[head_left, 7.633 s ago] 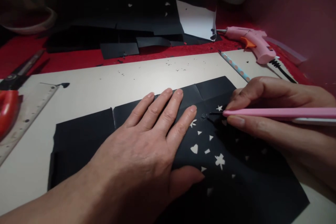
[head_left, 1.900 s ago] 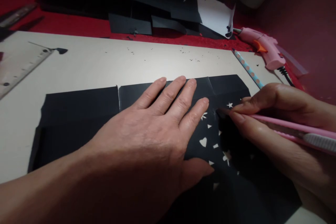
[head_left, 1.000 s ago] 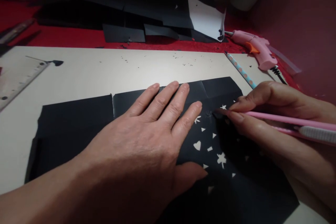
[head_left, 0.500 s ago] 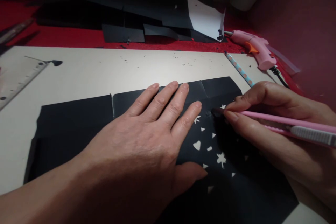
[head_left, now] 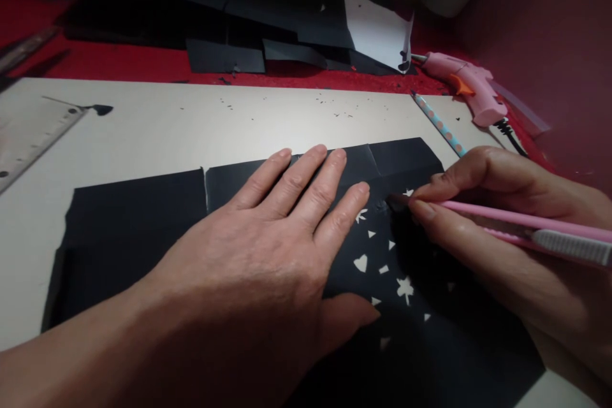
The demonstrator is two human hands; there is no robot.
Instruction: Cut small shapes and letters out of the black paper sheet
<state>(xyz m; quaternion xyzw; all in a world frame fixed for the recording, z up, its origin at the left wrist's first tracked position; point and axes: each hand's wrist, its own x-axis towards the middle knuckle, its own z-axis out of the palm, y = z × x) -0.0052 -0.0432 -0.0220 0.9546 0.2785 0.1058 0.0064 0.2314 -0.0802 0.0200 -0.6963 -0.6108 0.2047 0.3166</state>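
Observation:
Spread flat, my left hand (head_left: 287, 229) presses on a black sheet of card (head_left: 138, 223) with fold lines and notched edges. Small cut-out shapes show pale in the card right of that hand: a heart (head_left: 361, 263), a star-like shape (head_left: 405, 290) and several triangles. Between its thumb and fingers my right hand (head_left: 478, 197) grips a pink utility knife (head_left: 507, 220) with a grey ribbed slider. The dark blade end points left at a faint scratched mark (head_left: 381, 205) on the card. Exactly where the tip touches is hard to make out.
A white board (head_left: 157, 118) with small black scraps lies under the card. Behind are black paper pieces (head_left: 224, 54), a white paper piece (head_left: 375, 25) and a pink glue gun (head_left: 466, 86). A dotted pencil (head_left: 438, 124) lies right; a clear ruler (head_left: 43, 134) lies left.
The view has shifted very slightly. Both hands, the knife and the card keep nearly the same places relative to one another.

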